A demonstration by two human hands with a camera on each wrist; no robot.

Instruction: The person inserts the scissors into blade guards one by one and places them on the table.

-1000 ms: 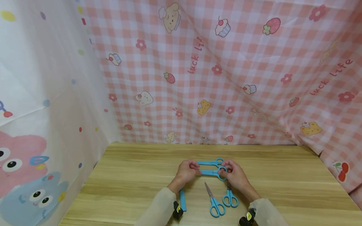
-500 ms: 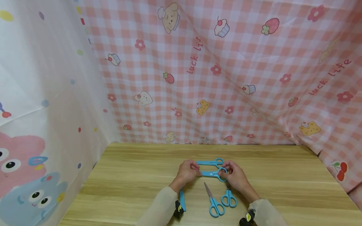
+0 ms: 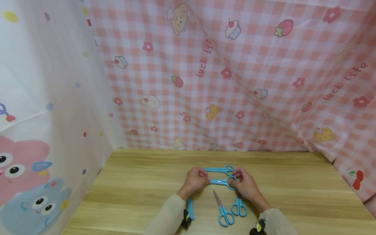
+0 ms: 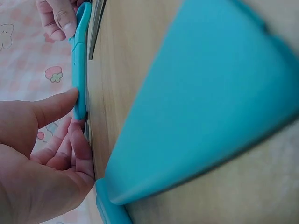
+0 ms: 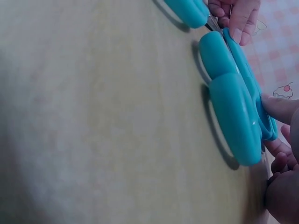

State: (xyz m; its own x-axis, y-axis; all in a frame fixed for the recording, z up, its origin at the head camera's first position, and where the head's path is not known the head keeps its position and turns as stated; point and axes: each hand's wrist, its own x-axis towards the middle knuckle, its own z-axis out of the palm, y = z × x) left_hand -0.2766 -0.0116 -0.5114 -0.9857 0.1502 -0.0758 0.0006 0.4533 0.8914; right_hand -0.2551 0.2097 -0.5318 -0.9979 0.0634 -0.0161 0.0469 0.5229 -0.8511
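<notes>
Pink checked cloth [image 3: 164, 81] stood behind the wooden table [image 3: 138, 186], with open room to either side of the hands. Left hand [image 3: 194, 179] pinched the cover end and right hand [image 3: 245, 185] held the handle loops of the sheathed scissors [image 3: 216, 181], roughly parallel to a farther sheathed pair [image 3: 216, 170]; step judged as aligning. Next move likely called for gentle release, avoiding the bare-bladed scissors [image 3: 223, 211] close on the near side.

Between the left hand [image 3: 195, 179] and right hand [image 3: 245, 184] is the middle pair of scissors [image 3: 216, 181], with the far pair [image 3: 218, 170] just beyond it. Nearer on the tabletop [image 3: 141, 178], the near-left pair [image 3: 222, 211] lies beside the near-right pair [image 3: 239, 202]. A blade cover [image 3: 191, 209] lies farther left, by the left sleeve [image 3: 168, 213]. Cloth [image 3: 164, 88] hangs behind.
</notes>
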